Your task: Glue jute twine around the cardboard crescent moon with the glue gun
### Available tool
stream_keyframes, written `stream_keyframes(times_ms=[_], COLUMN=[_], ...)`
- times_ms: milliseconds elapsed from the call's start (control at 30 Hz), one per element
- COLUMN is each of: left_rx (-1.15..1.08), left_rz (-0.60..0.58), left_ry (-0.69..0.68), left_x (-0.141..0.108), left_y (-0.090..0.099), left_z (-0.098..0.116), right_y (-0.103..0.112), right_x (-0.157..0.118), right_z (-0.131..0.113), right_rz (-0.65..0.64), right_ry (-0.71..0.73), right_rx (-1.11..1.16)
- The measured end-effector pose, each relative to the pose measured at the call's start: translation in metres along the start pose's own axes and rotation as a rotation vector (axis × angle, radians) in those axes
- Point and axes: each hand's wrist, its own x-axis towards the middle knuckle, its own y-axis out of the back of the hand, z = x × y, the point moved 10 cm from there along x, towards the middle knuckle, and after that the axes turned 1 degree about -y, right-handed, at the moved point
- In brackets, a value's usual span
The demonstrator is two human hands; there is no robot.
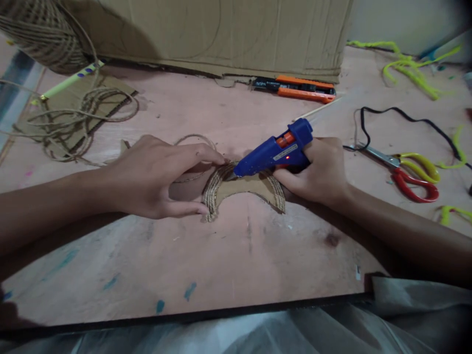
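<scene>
A cardboard arch (243, 186) lies on the table, with rows of jute twine (211, 194) along its curved outer edge. My left hand (151, 174) grips the arch's left side, thumb at its lower end and fingertips on the twine at the top. In my right hand (324, 169) is a blue hot glue gun (258, 156), tilted down to the left, its small red light lit. The nozzle meets the arch near the inner row of twine, close to my left fingertips. My palm hides part of the gun's handle. A loop of loose twine (197, 136) runs behind my left hand.
A twine spool (40, 34) and tangled twine (86, 110) over a cardboard scrap occupy the back left. Behind stands a cardboard sheet (258, 34), with an orange-black utility knife (295, 88) before it. Scissors (413, 172), a black cord (409, 114) and yellow fuzzy strands (409, 69) lie right.
</scene>
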Motion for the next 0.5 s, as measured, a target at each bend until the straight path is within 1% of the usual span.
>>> stream_keyframes(times_ms=[67,133,233,333,400,500], left_rx=[-0.025,-0.037,-0.020,0.029,0.065,0.061], left_rz=[0.011,0.011,0.020,0.054,0.091,0.151], left_ry=[-0.002,-0.023,-0.065,-0.081,-0.088,-0.103], left_x=[0.001,0.002,0.003,0.003,0.001,0.000], left_y=[0.002,0.004,0.006,0.007,0.006,0.012], left_z=[0.001,0.005,0.013,0.015,0.013,0.012], right_y=[0.002,0.006,0.007,0.003,0.001,0.004], right_x=[0.004,0.011,0.025,0.036,0.040,0.041], right_z=[0.012,0.028,0.056,0.079,0.084,0.079], right_rz=[0.007,0.043,0.053,-0.001,-0.032,-0.041], right_ry=[-0.032,-0.060,-0.114,-0.157,-0.146,-0.090], right_rx=[0.054,0.049,-0.076,-0.164,-0.181,-0.202])
